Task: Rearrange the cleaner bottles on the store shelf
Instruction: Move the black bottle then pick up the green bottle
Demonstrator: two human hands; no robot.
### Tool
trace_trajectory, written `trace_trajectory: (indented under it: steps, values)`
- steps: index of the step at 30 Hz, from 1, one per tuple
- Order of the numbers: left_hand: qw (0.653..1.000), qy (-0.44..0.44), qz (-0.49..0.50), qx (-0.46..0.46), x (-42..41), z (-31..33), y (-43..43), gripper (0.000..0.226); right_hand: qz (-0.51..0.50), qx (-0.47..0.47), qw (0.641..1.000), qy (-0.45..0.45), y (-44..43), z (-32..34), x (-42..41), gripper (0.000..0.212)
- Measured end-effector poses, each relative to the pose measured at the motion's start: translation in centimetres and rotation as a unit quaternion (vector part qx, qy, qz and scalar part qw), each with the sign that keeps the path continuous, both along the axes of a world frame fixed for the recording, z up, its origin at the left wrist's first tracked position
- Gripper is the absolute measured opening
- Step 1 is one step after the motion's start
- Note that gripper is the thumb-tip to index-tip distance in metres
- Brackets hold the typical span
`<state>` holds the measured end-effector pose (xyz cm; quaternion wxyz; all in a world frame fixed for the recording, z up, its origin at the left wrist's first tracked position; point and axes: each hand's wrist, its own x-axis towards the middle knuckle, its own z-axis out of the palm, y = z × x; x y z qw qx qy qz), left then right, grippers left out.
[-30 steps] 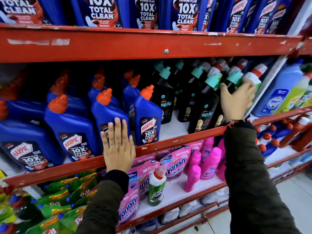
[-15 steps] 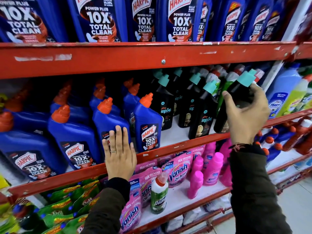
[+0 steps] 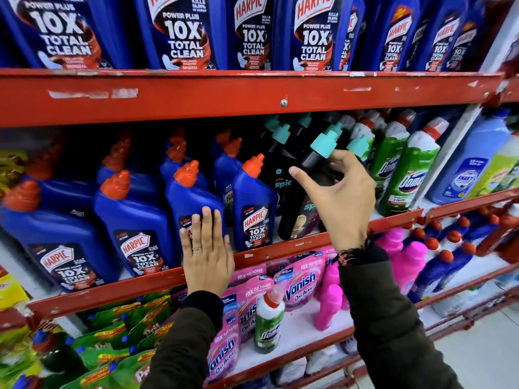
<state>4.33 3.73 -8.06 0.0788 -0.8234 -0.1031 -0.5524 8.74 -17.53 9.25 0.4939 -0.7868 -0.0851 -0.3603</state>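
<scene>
My right hand (image 3: 341, 203) grips black bottle (image 3: 316, 164) below teal cap (image 3: 325, 141), tilted, middle shelf (image 3: 280, 249). My left hand (image 3: 206, 254) flat, fingers together, on blue bottle (image 3: 193, 197). Black bottle's label mostly hidden.

Retail shop aisle. Tiered red metal shelving (image 3: 252, 91) with chipped paint carries many identical blue plastic Harpic bottles with orange caps (image 3: 254, 209), facing outward in rows; pink Vanish pouches (image 3: 300, 279) (same brand repeated) fill the tier below.
</scene>
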Motion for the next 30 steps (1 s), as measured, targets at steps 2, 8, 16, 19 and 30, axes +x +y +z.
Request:
trace_trajectory:
  steps: [2,8,16,19,30]
  values:
    - [1.0,0.001,0.003,0.002,0.0,0.0,0.0,0.078,-0.02,-0.02,1.0,-0.001,0.7,-0.2,0.4,0.061]
    - [1.0,0.002,0.002,0.003,0.0,-0.1,0.0,0.078,-0.023,-0.085,0.996,0.016,2.0,-1.4,1.4,0.063]
    - [1.0,0.004,-0.001,0.001,-0.1,-0.1,0.0,0.079,-0.016,-0.101,0.995,0.017,2.3,-2.1,2.1,0.073]
    - [1.0,0.007,-0.001,-0.001,-0.1,-0.2,0.0,0.079,-0.015,-0.073,0.997,-0.038,1.8,-3.4,1.1,0.089]
    - [1.0,0.015,0.005,-0.021,-0.1,-0.1,-0.2,0.085,0.176,-0.088,0.966,0.168,1.7,-21.5,-6.1,0.069]
